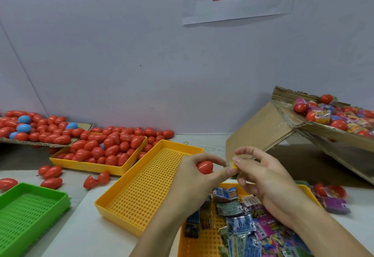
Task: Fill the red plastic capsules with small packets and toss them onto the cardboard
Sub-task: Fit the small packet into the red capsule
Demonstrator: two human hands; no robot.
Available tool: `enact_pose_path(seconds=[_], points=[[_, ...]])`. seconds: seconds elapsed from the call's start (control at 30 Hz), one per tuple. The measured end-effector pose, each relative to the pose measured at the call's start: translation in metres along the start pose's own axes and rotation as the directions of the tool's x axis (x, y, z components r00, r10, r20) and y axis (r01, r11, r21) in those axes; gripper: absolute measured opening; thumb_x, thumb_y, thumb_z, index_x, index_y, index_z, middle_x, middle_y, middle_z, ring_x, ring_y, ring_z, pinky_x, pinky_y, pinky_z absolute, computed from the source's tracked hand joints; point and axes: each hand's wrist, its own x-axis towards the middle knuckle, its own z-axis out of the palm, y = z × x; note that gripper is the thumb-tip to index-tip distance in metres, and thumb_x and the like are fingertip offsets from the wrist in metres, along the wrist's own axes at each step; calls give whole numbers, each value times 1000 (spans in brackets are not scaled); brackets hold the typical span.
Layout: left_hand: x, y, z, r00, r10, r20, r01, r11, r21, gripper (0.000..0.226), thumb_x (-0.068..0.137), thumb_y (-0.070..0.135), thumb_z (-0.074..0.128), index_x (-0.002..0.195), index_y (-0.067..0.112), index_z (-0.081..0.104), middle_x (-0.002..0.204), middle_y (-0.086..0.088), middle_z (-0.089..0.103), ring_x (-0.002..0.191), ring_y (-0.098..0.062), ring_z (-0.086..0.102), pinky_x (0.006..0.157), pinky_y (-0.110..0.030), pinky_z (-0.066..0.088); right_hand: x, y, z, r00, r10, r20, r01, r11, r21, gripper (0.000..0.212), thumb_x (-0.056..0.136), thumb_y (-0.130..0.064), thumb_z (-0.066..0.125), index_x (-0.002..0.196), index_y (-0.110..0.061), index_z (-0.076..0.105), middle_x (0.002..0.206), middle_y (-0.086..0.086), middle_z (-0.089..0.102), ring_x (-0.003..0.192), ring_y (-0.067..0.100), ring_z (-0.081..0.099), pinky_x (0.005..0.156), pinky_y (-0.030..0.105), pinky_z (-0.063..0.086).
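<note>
My left hand [192, 177] grips a red plastic capsule [204, 167] over the middle of the table. My right hand [261, 173] pinches a small yellow packet [233, 165] right beside the capsule's open end, touching my left fingertips. Below my hands a yellow tray [199, 242] holds several small colourful packets [247, 222]. Another yellow tray [87, 164] at the left is heaped with red capsules [107, 145]. A flat cardboard sheet [48, 145] at the far left carries many red capsules and a few blue ones.
An empty perforated yellow tray [145, 188] lies under my left hand, a green tray [26, 214] at the lower left. A tilted cardboard box [269, 131] at the right holds capsules and wrapped toys. Loose capsule halves [97, 179] and capsules lie on the table. A white wall stands behind.
</note>
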Motion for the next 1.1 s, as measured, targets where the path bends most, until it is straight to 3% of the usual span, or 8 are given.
enact_pose_path(seconds=[0.13,0.23,0.37,0.57,0.77,0.9,1.1], points=[[3,-4,0,998,12,-65,-8,998,68,7,80,28,82,81,29,76,82,19,71,75,1,65,62,-12,50,-1,-1,5,999,-31,39,30,1000,6,21,73,-29,76,94,-28,72,77,8,69,60,13,57,52,24,43],[3,-3,2,995,49,-85,-42,996,83,9,85,24,77,79,29,73,80,25,68,76,5,64,62,-9,47,-2,-1,7,997,-41,58,41,999,-4,20,71,-32,77,90,-30,73,76,6,69,62,14,58,62,33,41],[2,-2,4,993,74,-90,-67,995,75,9,87,22,74,78,26,73,82,19,69,77,3,63,63,-10,48,-2,0,9,997,-46,56,46,999,-1,27,66,-36,78,92,-30,73,76,7,69,62,15,59,64,37,39],[3,-3,4,977,83,-197,-70,995,72,14,87,18,72,74,23,70,76,20,66,72,4,61,61,-10,48,0,1,6,997,-71,-21,71,997,-17,55,60,-37,81,111,-22,66,78,10,72,63,14,62,51,28,40],[5,-5,4,964,100,-245,-83,993,79,11,88,20,72,77,22,71,81,17,67,75,1,62,62,-13,50,2,5,4,999,26,-32,-27,999,-38,42,62,-28,79,102,-16,75,79,7,74,67,13,65,53,24,45],[6,-6,4,966,114,-231,-93,991,100,11,88,18,72,77,22,71,81,18,66,76,4,61,64,-9,48,3,5,2,994,112,13,-113,993,42,31,59,-20,81,88,-10,80,78,6,72,62,11,64,44,18,44],[5,-10,4,991,55,-121,-34,986,164,10,87,23,73,77,24,73,78,19,67,76,1,63,65,-15,52,3,2,2,999,46,-10,-44,989,142,47,57,-19,85,102,-20,75,75,7,64,63,11,57,41,19,39]])
